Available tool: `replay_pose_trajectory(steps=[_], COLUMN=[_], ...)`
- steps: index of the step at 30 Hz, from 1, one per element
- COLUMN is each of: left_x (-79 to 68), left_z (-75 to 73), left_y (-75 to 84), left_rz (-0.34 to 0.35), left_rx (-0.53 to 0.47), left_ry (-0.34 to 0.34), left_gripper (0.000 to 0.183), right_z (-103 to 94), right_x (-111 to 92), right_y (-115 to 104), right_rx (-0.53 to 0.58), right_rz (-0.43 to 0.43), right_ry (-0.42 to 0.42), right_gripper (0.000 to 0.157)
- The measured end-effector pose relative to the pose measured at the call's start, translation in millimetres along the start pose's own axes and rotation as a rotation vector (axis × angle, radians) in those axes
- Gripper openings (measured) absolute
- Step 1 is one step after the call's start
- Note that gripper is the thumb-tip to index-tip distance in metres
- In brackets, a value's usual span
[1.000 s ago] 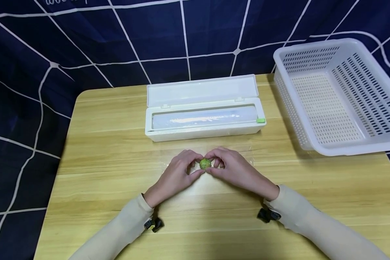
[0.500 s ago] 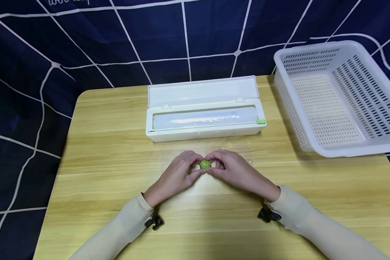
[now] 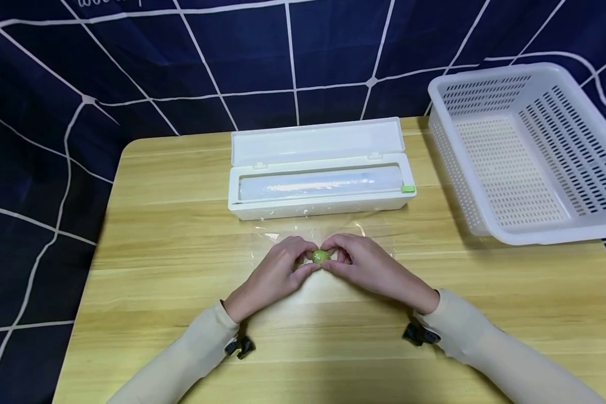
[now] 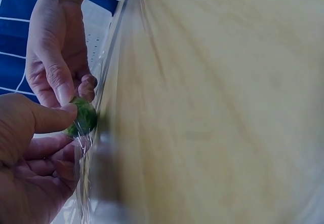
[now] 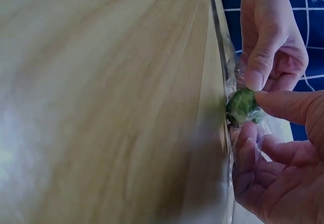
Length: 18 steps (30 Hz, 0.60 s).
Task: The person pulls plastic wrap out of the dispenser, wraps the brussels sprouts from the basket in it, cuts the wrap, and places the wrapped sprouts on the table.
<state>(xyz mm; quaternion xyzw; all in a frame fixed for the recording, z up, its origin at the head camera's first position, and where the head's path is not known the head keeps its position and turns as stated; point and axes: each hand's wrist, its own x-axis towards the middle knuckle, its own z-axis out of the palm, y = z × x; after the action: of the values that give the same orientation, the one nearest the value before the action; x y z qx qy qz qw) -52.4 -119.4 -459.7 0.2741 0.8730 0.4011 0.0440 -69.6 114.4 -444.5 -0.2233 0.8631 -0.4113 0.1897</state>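
Observation:
In the head view a small green Brussels sprout sits between the two hands, with clear plastic wrap about it. My left hand pinches it from the left between thumb and fingers. From the right, my right hand does the same, and the fingertips of both hands nearly meet. Film clings in creases to the sprout in the left wrist view. Thin wrap also stretches over the right fingers in the right wrist view. The sprout's underside is hidden.
Behind the hands stands a white wrap dispenser box, lid raised, with a film roll inside and a green slider at its right end. A white slotted basket occupies the right back of the wooden table.
Both hands keep their places around the sprout. The sprout looks shinier on top, and more glossy creases show in the film behind the hands.

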Motion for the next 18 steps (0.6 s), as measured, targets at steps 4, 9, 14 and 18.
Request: replay_pose_trajectory(steps=[4,9,14,18], left_x=[0.8,1.0,1.4,1.6], left_z=[0.7,1.5,3.2,3.6], left_y=[1.5,1.2,-1.9,-2.1], left_rz=[-0.01,-0.009,0.005,0.018], left_rx=[0.006,0.015,-0.017,-0.027], left_ry=[-0.013,-0.012,0.025,0.049], left_gripper=[0.024,0.026,0.037,0.036], right_z=[0.6,1.4,1.4,1.4], right_x=[-2.3,-3.8,-2.8,-2.3], right_y=[0.0,-0.3,0.4,0.0], right_rx=[-0.011,-0.03,-0.02,-0.012], right_rz=[0.005,-0.007,-0.003,0.008], right_ry=[0.017,0.05,0.047,0.029], right_gripper=[0.021,0.016,0.013,0.013])
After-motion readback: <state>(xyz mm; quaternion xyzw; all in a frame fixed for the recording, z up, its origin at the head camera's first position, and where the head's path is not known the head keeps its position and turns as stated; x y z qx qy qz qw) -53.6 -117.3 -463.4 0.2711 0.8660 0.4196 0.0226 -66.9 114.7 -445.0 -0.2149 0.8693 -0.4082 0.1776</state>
